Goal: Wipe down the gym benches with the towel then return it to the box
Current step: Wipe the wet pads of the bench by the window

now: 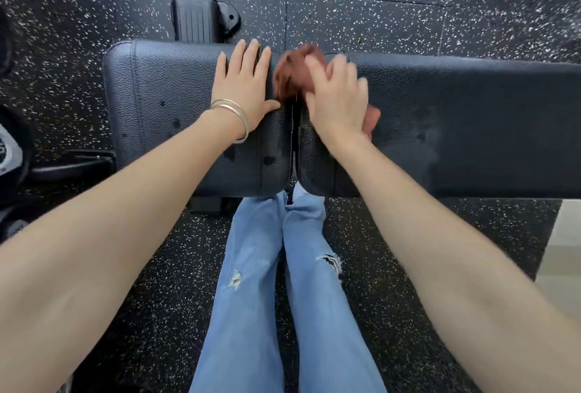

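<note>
Here, right hand point(338, 103) gripping bunched towel point(290, 73), pebbled bench point(456, 115).

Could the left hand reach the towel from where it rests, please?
Probably yes: the left hand lies flat on the seat pad right beside the towel, with nothing between them, though the right hand holds it.

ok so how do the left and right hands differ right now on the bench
The left hand lies flat, fingers straight, on the short pad; the right hand bends its fingers over the bunched brown towel at the long pad's end. The left hand looks sharp, the right hand blurred. The left wrist wears thin bangles; the right wrist is bare. Both rest on these black pads.
</note>
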